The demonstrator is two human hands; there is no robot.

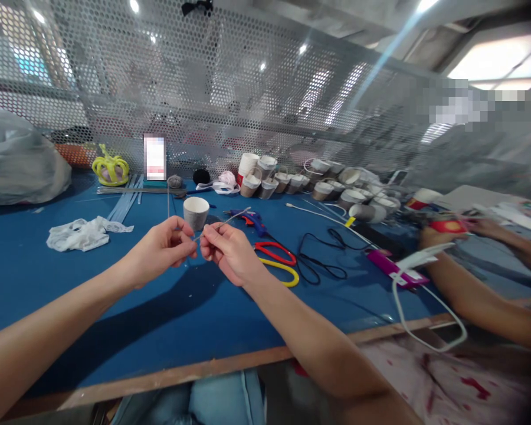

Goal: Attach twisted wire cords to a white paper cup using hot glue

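Observation:
Both hands meet above the blue table, closed in pinches close together. My left hand (166, 251) is shut on a grey yarn (169, 203), which runs up toward a small grey ball of yarn (174, 181). In my right hand (228, 248) is a thin grey stick-like wire (239, 215), its end pointing up and right. A short thin length spans the fingertips; whether it is yarn or wire I cannot tell. Just behind the hands stands a grey-wrapped cup (196, 213), white inside. Beyond the right hand lie a blue glue gun (254, 220) and scissors with red and yellow handles (277, 254).
White lace (84, 234) lies at left, near flat pale strips (126, 200). A phone (154, 156) stands at the back beside a yellow knitted thing (110, 170). Several wrapped cups (268, 188) line the back. A purple power strip (396, 270) and a co-worker's arms (478, 277) are at right.

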